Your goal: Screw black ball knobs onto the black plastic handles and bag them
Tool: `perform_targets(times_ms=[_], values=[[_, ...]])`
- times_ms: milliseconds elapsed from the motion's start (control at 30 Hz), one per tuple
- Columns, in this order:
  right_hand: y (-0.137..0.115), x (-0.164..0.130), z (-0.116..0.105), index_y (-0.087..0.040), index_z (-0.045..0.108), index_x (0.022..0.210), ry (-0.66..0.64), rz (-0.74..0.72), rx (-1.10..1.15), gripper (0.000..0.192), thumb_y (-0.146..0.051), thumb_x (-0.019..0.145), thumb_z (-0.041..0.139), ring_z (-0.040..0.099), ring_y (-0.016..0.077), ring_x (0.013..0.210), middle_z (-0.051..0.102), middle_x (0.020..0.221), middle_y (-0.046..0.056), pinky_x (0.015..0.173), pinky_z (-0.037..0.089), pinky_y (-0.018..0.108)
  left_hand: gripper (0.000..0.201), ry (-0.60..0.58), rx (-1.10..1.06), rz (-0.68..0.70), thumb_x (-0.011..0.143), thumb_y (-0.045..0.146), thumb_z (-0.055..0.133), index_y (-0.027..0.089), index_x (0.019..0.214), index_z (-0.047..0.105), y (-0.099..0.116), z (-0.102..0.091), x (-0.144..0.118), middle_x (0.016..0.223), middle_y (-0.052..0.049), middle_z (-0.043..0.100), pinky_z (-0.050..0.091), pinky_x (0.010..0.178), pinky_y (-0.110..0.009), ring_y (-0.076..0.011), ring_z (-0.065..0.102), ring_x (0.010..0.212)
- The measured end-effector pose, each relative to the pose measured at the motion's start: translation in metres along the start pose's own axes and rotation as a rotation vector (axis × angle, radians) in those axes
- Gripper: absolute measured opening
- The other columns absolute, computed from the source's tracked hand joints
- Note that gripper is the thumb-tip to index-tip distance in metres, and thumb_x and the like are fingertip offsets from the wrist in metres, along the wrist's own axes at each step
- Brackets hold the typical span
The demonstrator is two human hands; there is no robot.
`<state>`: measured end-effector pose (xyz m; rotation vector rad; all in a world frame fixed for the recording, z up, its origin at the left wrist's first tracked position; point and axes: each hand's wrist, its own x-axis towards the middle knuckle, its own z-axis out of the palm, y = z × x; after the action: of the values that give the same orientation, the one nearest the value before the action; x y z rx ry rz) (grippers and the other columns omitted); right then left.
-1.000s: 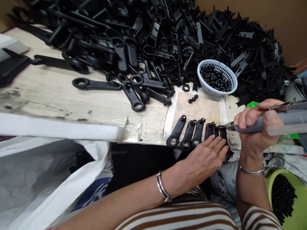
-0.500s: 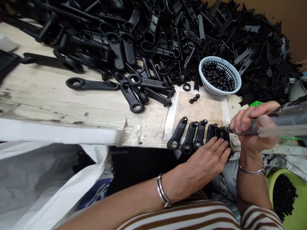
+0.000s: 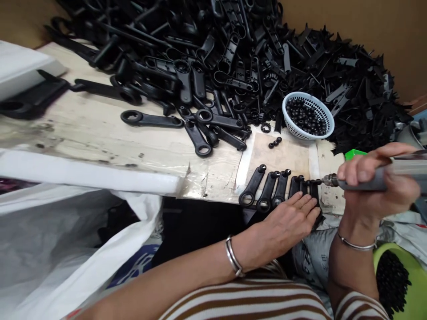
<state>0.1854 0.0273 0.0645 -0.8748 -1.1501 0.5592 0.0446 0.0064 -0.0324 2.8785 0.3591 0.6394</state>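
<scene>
Station, desk point(image 3: 100, 138) front edge.

Left hand point(image 3: 290, 220): flat, fingers together, pressing down a row of black levers point(image 3: 267, 191) at the desk's near edge; six can be counted, the right ones partly covered.

Right hand point(image 3: 376, 182): clamped around a grey powered driver point(image 3: 360, 181), its tip touching the rightmost lever's small end.

Handling, as judged: keep the row pinned flat, the bit square to the hole, pressure light.

Also present: one white basket point(image 3: 328, 120) of black beads; three loose beads point(image 3: 275, 142) just before it; one heap of black parts point(image 3: 250, 53) behind, uncountable; one green tub point(image 3: 415, 275), lower right.
</scene>
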Motion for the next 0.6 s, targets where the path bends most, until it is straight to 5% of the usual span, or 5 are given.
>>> perform_targets(times_ms=[600], values=[[0.018,-0.002,0.018,-0.022,0.058,0.082,0.022,-0.01,0.011,0.014,-0.027,0.073,0.066,0.042,0.0096,0.034,0.048,0.047,-0.01,0.037,0.041,0.025,0.03,0.067,-0.023,-0.021,0.097,0.012,0.046,0.009,0.124,0.058,0.001,0.0,0.0,0.132,-0.013,0.063,0.038,0.109,-0.034,-0.0206,0.058,0.124]])
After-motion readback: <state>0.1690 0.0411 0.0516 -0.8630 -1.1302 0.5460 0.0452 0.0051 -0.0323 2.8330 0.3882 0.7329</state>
